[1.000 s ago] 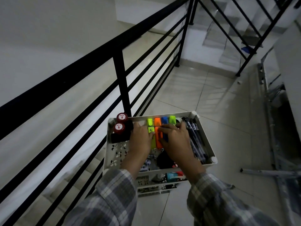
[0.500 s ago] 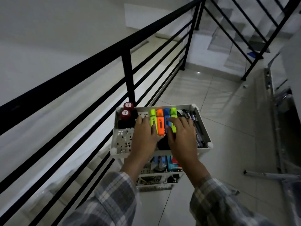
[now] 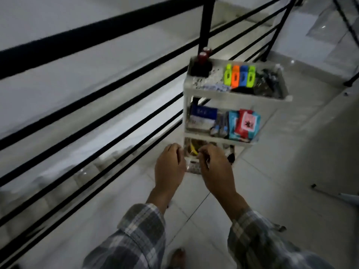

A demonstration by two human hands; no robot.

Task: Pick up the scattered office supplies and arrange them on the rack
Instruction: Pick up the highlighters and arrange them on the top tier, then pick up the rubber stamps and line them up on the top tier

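A white three-tier rack [image 3: 239, 98] stands on the tiled floor beside the railing. Its top tier holds a row of green, orange and blue highlighters [image 3: 240, 76], two red-capped stamps [image 3: 202, 62] and dark pens [image 3: 269, 82]. Coloured packets [image 3: 244, 124] and a blue box [image 3: 202, 117] fill the middle tier. My left hand [image 3: 170, 168] and my right hand [image 3: 214, 167] hang in front of the bottom tier [image 3: 194, 150], fingers curled, with nothing clearly in them. The picture is blurred.
A black metal railing [image 3: 120, 117] runs along the left, with a stairwell beyond it. Pale floor tiles [image 3: 287, 152] stretch to the right of the rack. A thin metal rod [image 3: 334, 194] lies on the floor at the far right.
Both hands left the highlighters on the top tier and dropped to the front of the bottom tier. The view pulled back and down, so all three tiers now show.
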